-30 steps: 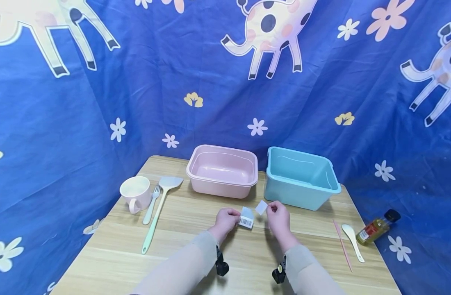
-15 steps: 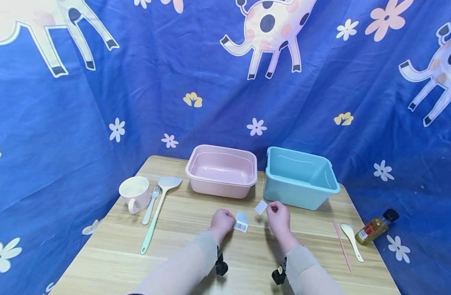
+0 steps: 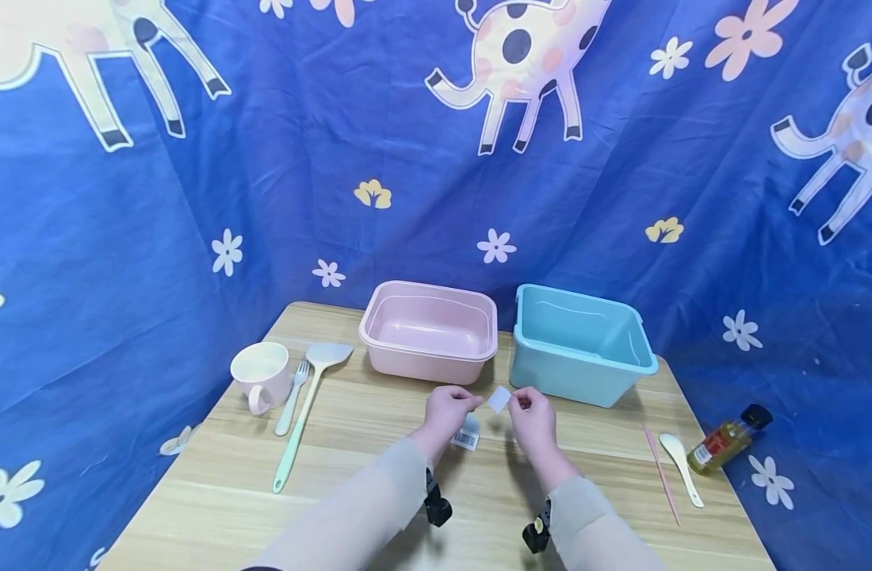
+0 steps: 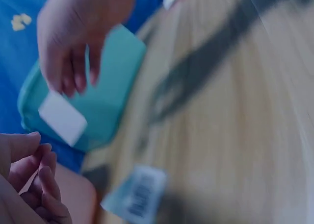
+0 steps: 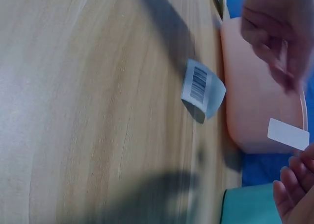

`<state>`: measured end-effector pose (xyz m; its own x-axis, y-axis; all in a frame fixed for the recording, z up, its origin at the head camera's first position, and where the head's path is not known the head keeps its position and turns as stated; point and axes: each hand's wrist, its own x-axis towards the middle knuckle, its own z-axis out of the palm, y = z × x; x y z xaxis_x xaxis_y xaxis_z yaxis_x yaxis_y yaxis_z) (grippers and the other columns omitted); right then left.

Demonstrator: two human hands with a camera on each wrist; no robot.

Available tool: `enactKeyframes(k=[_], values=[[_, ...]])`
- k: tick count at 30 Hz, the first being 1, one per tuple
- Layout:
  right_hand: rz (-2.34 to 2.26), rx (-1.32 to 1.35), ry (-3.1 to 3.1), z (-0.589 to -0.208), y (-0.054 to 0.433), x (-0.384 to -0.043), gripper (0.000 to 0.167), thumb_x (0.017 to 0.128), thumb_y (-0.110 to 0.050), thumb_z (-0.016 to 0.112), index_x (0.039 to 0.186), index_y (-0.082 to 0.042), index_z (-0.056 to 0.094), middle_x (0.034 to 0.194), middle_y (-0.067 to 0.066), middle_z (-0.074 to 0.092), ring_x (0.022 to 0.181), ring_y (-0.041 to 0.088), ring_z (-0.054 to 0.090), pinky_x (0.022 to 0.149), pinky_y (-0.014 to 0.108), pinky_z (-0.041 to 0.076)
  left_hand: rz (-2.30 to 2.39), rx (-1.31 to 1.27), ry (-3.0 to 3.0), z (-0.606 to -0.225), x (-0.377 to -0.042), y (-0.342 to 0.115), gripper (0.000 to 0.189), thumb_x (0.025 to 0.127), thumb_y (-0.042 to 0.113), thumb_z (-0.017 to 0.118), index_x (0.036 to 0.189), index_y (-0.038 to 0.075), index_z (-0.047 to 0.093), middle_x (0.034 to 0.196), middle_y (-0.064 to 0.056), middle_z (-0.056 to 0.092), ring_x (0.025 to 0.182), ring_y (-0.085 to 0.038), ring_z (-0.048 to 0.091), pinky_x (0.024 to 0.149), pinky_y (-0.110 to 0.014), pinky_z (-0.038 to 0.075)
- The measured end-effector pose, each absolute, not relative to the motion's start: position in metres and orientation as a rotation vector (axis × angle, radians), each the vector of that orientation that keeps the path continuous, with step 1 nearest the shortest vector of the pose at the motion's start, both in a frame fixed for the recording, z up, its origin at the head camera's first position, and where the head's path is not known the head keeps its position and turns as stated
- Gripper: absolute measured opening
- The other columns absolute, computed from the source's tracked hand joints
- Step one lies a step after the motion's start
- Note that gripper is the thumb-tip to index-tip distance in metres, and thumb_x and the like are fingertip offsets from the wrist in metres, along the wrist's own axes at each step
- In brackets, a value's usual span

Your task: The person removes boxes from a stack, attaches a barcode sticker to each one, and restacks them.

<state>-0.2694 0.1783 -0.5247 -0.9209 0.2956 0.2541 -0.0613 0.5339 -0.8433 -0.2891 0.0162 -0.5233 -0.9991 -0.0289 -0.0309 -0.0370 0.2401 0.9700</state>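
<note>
Two hands share the centre of my frame, and only one holds anything. The right hand [image 3: 533, 414] pinches a corner of a small white label [image 3: 499, 399] between thumb and fingertips, above the bench [image 3: 489, 492] and in front of the gap between the pink bin [image 3: 429, 366] and the teal bin [image 3: 579, 373]. The left hand [image 3: 446, 412] hangs just beside the label's free edge, fingers curled in and thumb close to the index fingertip, gripping nothing.

That one-corner pinch is what worries me: if the left fingertips knock the free edge, I'd expect the label to bend or twist out of the right hand. Should it be sticky, which I cannot tell from here, it could fold onto itself or cling to the wrong finger.

Below the left hand, a barcoded slip [image 3: 468, 434] lies on the bench; the right wrist view shows it bent, with one end raised. A sleeve or wrist dropped low could drag it away. My left wrist view is blurred, so I could easily misjudge the last of the gap.
</note>
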Motion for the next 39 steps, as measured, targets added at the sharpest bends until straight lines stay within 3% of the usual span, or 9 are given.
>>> enactKeyframes(k=[10,17,23,31,35,39], values=[[1.155,0.039,-2.435,-0.525,0.165,-0.259,0.004,0.087,-0.001,0.068,0.086,-0.005,0.069,0.088,0.004,0.063,0.082,0.023,0.061,0.072,0.038,0.053,1.971,-0.153,2.343,-0.505,-0.283,0.029,0.018,0.08,0.018,0.081,0.075,0.002,0.073,0.072,-0.008,0.069,0.064,-0.014,0.056,0.055,-0.025,0.042],[0.901,0.249,-2.44,-0.531,0.161,-0.255,0.007,0.083,0.0,0.07,0.085,-0.007,0.068,0.088,0.003,0.065,0.087,0.024,0.061,0.078,0.041,0.053,1.986,-0.225,2.316,-0.51,-0.284,0.028,0.021,0.079,0.022,0.082,0.074,0.004,0.073,0.07,-0.006,0.068,0.068,-0.016,0.056,0.063,-0.028,0.042],[0.778,0.352,-2.45,-0.532,0.16,-0.254,0.008,0.084,0.0,0.071,0.089,-0.006,0.069,0.091,0.003,0.066,0.092,0.022,0.061,0.083,0.039,0.052,1.984,-0.258,2.293,-0.51,-0.285,0.027,0.015,0.078,0.016,0.08,0.072,0.005,0.071,0.074,-0.01,0.07,0.069,-0.017,0.056,0.062,-0.027,0.042],[0.649,0.446,-2.418,-0.532,0.157,-0.252,0.011,0.081,0.001,0.073,0.088,-0.006,0.067,0.089,0.004,0.065,0.087,0.022,0.06,0.077,0.038,0.053,1.982,-0.245,2.299,-0.509,-0.284,0.026,0.006,0.076,0.005,0.075,0.072,0.005,0.07,0.07,-0.006,0.069,0.067,-0.018,0.056,0.06,-0.027,0.042],[0.852,0.324,-2.409,-0.53,0.159,-0.253,0.01,0.083,0.0,0.071,0.091,-0.004,0.069,0.092,0.005,0.064,0.09,0.024,0.06,0.08,0.041,0.052,1.97,-0.247,2.304,-0.509,-0.284,0.024,0.008,0.077,0.003,0.072,0.07,0.006,0.068,0.071,-0.006,0.068,0.068,-0.018,0.056,0.06,-0.027,0.042],[1.321,-0.051,-2.374,-0.524,0.172,-0.259,0.01,0.087,-0.001,0.069,0.096,0.001,0.071,0.095,0.008,0.065,0.09,0.025,0.06,0.081,0.04,0.05,1.955,-0.172,2.318,-0.508,-0.284,0.019,0.006,0.079,0.002,0.072,0.074,0.002,0.069,0.071,-0.005,0.066,0.07,-0.018,0.055,0.062,-0.027,0.042]])
